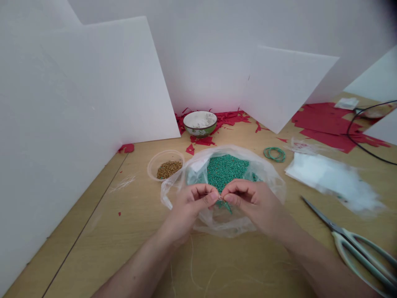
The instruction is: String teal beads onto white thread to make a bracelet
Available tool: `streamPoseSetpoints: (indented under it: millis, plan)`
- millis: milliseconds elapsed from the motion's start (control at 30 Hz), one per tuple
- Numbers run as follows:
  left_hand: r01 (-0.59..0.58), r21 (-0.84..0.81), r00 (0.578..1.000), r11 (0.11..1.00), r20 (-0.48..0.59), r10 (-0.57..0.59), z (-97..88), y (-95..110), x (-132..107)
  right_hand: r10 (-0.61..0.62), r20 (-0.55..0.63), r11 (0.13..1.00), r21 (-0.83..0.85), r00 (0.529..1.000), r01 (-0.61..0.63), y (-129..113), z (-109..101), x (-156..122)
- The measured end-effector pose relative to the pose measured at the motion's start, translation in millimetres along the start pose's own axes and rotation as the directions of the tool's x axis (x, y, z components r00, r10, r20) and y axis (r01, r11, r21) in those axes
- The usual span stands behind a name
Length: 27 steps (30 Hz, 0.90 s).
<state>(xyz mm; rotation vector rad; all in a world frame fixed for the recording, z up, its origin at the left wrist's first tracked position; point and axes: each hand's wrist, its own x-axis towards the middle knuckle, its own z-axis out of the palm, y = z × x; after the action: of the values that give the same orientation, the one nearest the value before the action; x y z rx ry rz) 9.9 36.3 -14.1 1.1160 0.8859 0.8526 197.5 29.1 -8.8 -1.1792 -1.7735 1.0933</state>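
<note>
Head: green beads (225,171) in plastic bag (269,182)

The clear bag (266,174) is thin, soft plastic, and the green beads (225,171) in it look matt and a bit rough. Left of the bag, the tub (161,159) is clear plastic. Behind the bag, the bowl (200,123) is shiny pottery. Right of the bag, the scissors (319,215) have metal blades and smooth plastic handles.

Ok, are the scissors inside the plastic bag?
No, the scissors lie on the wooden table to the right, outside the plastic bag.
</note>
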Motion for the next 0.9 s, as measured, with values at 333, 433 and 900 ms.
streamPoseSetpoints:
  millis: [333,433,900]
  plan:
    - [0.208,-0.425,0.978,0.881,0.105,-0.180,2.3,-4.1,-1.0,-0.533,-0.231,0.815,-0.398,0.814,0.421,4.8,18.4,-7.7]
    - [0.248,-0.485,0.969,0.839,0.137,-0.207,4.3,-4.6,-1.8,-0.593,-0.250,0.770,-0.455,0.765,0.447,7.2,20.7,-9.2]
    - [-0.006,-0.244,0.996,0.970,-0.091,-0.016,7.7,-5.4,-2.7,-0.243,-0.315,0.967,-0.154,0.917,0.203,0.5,21.3,-10.7]
